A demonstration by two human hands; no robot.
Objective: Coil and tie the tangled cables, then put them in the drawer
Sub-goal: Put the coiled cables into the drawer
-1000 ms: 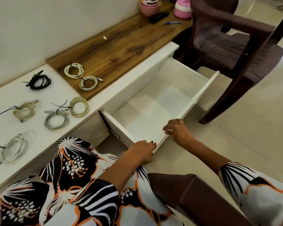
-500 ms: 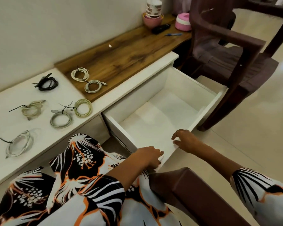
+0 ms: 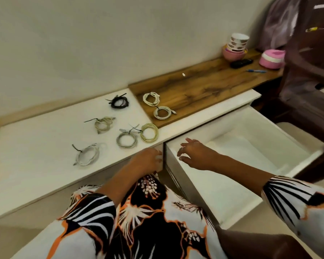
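On the white counter and wood slab I count seven coiled, tied cables [image 3: 149, 132], none yet in the open white drawer [image 3: 254, 146]; my right hand [image 3: 196, 154] hovers spread, left hand [image 3: 148, 161] fingers unclear.

We have one view only, from a wide-angle camera worn on the head. It looks forward and steeply down, so our lap fills the bottom edge and both forearms enter from below. The left hand [image 3: 149, 159] and right hand [image 3: 194, 153] sit near mid-frame, close to the lens. The counter [image 3: 36, 161] extends left of the hands, the open drawer [image 3: 247, 146] right, the wall [image 3: 101, 43] beyond. Straight edges bow toward the borders.
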